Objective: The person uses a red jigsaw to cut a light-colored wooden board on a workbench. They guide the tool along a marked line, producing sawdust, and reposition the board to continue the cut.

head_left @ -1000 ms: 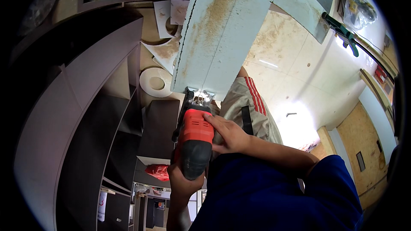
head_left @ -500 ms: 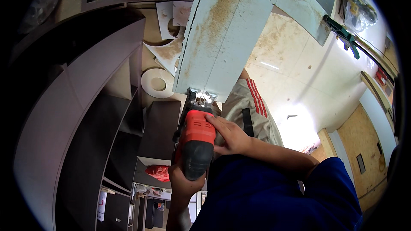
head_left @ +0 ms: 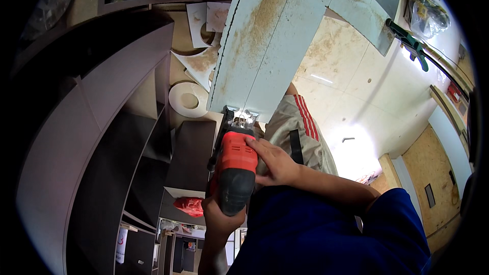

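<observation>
A red and black jigsaw (head_left: pixel 238 160) points away from me, its metal foot at the near edge of a pale board (head_left: pixel 254 66). My left hand (head_left: pixel 222 218) is closed round the underside and rear of the tool, with part of the grip hidden by the housing. From the right, my right hand (head_left: pixel 277 164) holds the tool's side, its fingers bent against the red casing. A thin dark line runs lengthwise along the board, and brown sawdust lies on it. The board's left edge looks rough and dark. I cannot make out the blade's contact with the board.
Dark shelving (head_left: pixel 109 173) fills the left side. Offcuts lie behind it, with a white ring (head_left: pixel 188 100) among them. A green clamp (head_left: pixel 411 46) sits at the board's far right arm. Below is a pale tiled floor (head_left: pixel 351 81); a red plastic bag (head_left: pixel 189 206) lies lower left.
</observation>
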A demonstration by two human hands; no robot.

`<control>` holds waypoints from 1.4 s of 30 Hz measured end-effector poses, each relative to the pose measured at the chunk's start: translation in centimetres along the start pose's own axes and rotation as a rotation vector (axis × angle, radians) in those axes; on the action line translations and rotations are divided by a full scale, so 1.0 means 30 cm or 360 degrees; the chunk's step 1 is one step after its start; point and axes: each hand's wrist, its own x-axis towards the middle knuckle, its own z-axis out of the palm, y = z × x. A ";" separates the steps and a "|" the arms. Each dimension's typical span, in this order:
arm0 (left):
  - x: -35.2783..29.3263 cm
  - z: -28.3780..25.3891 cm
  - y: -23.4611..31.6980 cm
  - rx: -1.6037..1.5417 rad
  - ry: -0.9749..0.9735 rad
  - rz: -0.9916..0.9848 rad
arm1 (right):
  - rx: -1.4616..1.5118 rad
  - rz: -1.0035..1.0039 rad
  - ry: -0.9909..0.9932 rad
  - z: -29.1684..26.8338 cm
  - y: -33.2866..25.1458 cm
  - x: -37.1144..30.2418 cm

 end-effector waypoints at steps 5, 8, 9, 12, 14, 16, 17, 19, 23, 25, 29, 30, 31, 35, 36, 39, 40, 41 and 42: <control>0.009 0.000 0.011 0.0020 0.0013 0.0048 | -0.0045 0.0032 0.0008 0.006 -0.001 0.000; 0.005 0.006 0.004 -0.0032 0.0034 0.0014 | -0.0056 0.0006 0.0032 0.013 0.005 0.001; 0.002 0.007 -0.002 -0.0057 0.0040 -0.0003 | -0.0056 -0.0006 0.0043 0.014 0.006 0.002; 0.000 0.003 -0.010 -0.0013 0.0013 0.0019 | -0.0038 0.0007 0.0028 0.014 0.008 -0.001; -0.001 -0.002 -0.012 -0.0014 0.0013 0.0003 | -0.0047 -0.0011 0.0037 0.014 0.008 0.003; 0.000 -0.003 -0.008 -0.0013 0.0018 0.0010 | -0.0049 -0.0022 0.0043 0.013 0.005 0.007; 0.003 -0.002 -0.002 -0.0012 0.0023 0.0025 | -0.0046 -0.0025 0.0043 0.012 0.002 0.010; 0.007 -0.001 0.001 -0.0020 0.0023 0.0044 | -0.0053 -0.0032 0.0047 0.009 -0.001 0.013; 0.013 0.002 0.003 -0.0045 0.0022 0.0074 | -0.0055 -0.0022 0.0031 0.005 -0.001 0.014; 0.014 0.001 0.004 -0.0044 0.0023 0.0087 | -0.0052 -0.0020 0.0025 0.003 -0.001 0.014; 0.012 0.000 -0.012 -0.0025 0.0009 0.0105 | -0.0066 -0.0049 0.0051 0.002 0.000 0.021; 0.011 -0.001 -0.015 -0.0020 0.0005 0.0113 | -0.0068 -0.0056 0.0059 0.003 0.000 0.021; 0.011 -0.003 -0.014 -0.0026 -0.0003 0.0089 | -0.0072 -0.0056 0.0062 0.004 0.001 0.020; 0.012 -0.012 -0.004 -0.0027 -0.0011 0.0028 | -0.0075 -0.0060 0.0070 0.006 0.002 0.019; 0.013 -0.012 -0.002 -0.0022 -0.0008 0.0022 | -0.0072 -0.0063 0.0070 0.005 0.003 0.020; 0.013 -0.013 -0.007 0.0002 -0.0018 0.0028 | -0.0064 -0.0053 0.0054 0.003 0.004 0.017; 0.014 -0.012 -0.010 -0.0006 -0.0022 0.0030 | -0.0069 -0.0051 0.0057 0.003 0.003 0.017; 0.014 -0.011 -0.014 -0.0014 -0.0025 0.0033 | -0.0074 -0.0049 0.0060 0.003 0.002 0.018; 0.015 -0.011 -0.015 -0.0022 -0.0029 0.0035 | -0.0079 -0.0048 0.0063 0.003 0.002 0.018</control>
